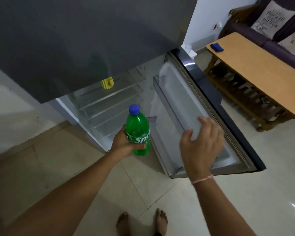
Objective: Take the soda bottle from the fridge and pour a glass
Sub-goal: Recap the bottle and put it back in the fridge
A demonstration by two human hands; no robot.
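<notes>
Soda bottle upright in front of the open fridge, gripped round its label by the left hand. Right hand loosely spread, holding nothing, near the door: best push it shut evenly, keeping the bottle level.

- left hand is at the end of a stretched arm, with fingers and thumb curled around something.
- right hand is raised, palm forward, fingers loosely spread, holding nothing.
</notes>
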